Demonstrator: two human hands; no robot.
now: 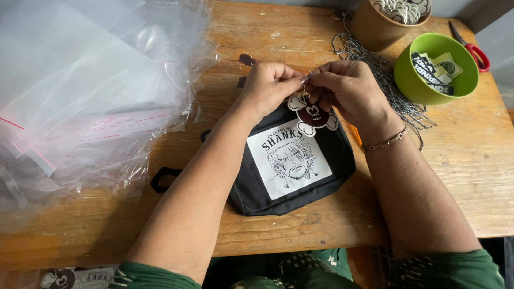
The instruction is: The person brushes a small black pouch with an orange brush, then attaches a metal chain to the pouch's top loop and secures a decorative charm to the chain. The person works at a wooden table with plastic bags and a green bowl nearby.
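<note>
At the bottom edge of the frame, green sleeves (160,275) are seen, cut off by the border. In the centre, a black pouch (292,160) with a white printed panel is laid on the wooden table (455,160); its strap (160,179) is partly hidden under the left forearm. At the pouch's upper edge, a skull-shaped charm (312,115) is held between both hands. The left hand (267,88) and right hand (348,88) are pinched narrow at the charm's top; what is gripped there cannot be made out. Clear bags (80,91) are piled at upper left. At upper right, a chain heap (375,69), a green bowl (412,80), a brown cup (375,27) and scissors (474,51) are placed, partly cut off.
</note>
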